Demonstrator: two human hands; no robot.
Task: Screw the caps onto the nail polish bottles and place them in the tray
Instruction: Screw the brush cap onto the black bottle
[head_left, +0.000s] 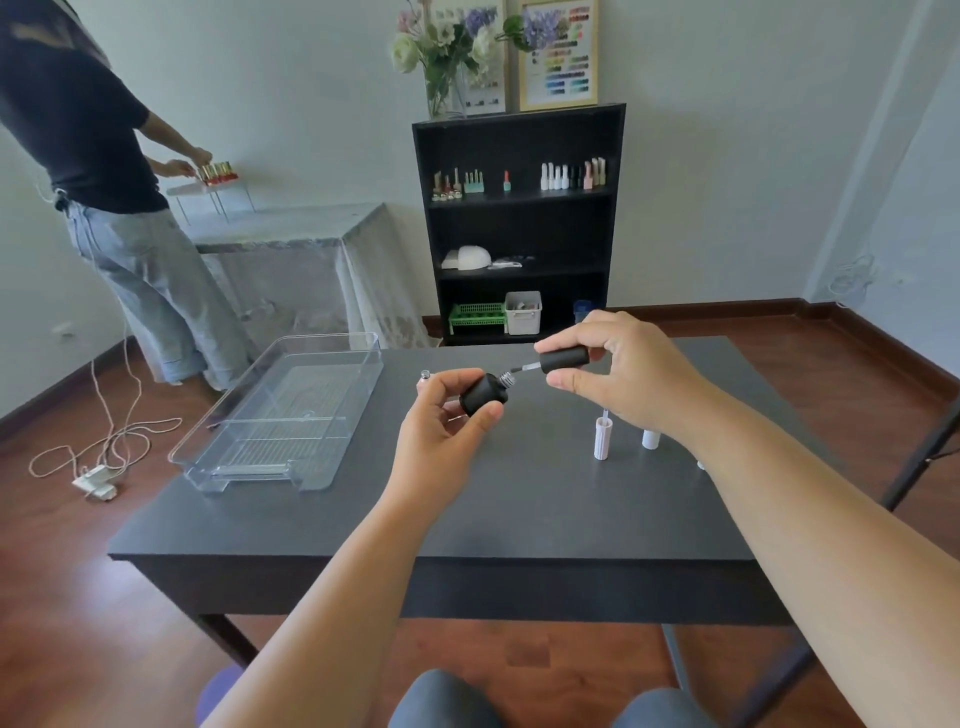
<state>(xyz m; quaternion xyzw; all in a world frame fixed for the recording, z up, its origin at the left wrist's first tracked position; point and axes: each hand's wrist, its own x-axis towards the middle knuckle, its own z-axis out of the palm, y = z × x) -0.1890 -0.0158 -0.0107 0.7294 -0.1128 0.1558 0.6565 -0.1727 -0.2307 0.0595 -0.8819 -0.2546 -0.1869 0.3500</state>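
Observation:
My left hand (447, 415) grips a black nail polish bottle (483, 395), tilted with its threaded neck pointing right. My right hand (618, 369) pinches a black cap (563, 359) whose brush tip sits just at the bottle's neck. The clear plastic tray (208, 457) lies empty on the left of the dark table (519, 519). A white cap with its brush up (602, 439) and a white bottle (651, 439) stand under my right wrist. Behind my left fingers, the top of another small bottle (425, 374) peeks out.
A person in a dark top stands at the back left by a cloth-covered table (291, 234). A black shelf (519, 228) with polish bottles stands behind my table. Cables and a power strip (96, 480) lie on the wooden floor at left.

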